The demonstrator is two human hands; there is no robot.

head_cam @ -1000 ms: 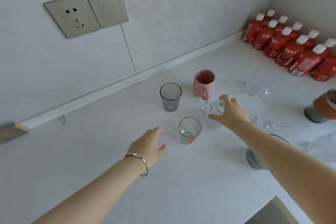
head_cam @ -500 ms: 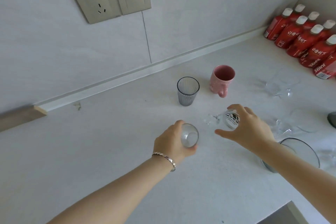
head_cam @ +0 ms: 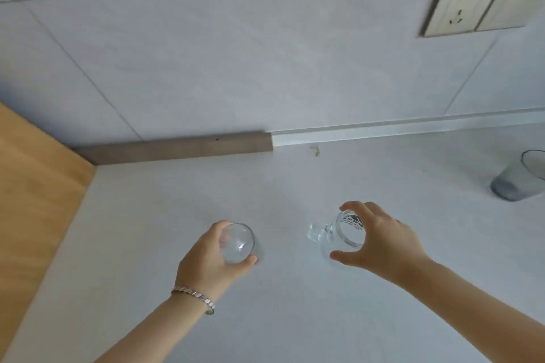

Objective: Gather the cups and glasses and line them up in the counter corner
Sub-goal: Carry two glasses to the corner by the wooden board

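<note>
My left hand (head_cam: 211, 258) grips a small clear tumbler (head_cam: 238, 242) from its left side, over the white counter (head_cam: 295, 318). My right hand (head_cam: 380, 240) holds a clear glass mug (head_cam: 343, 233) with a printed logo by its rim, its handle pointing left. The two glasses are about a hand's width apart. Whether they rest on the counter or hang just above it I cannot tell. A grey ribbed glass (head_cam: 519, 178) stands at the far right edge, partly cut off. The counter corner (head_cam: 97, 168) lies to the upper left.
A wooden side panel (head_cam: 32, 200) bounds the counter on the left. The tiled wall (head_cam: 236, 53) with a brown and white skirting strip (head_cam: 177, 149) runs along the back. A socket and switch plate (head_cam: 469, 3) sits high on the right.
Both hands, each holding its glass, have travelled left along the counter toward the corner. The view swung left: the pink mug and red bottles are out of sight, the wooden panel has appeared.
</note>
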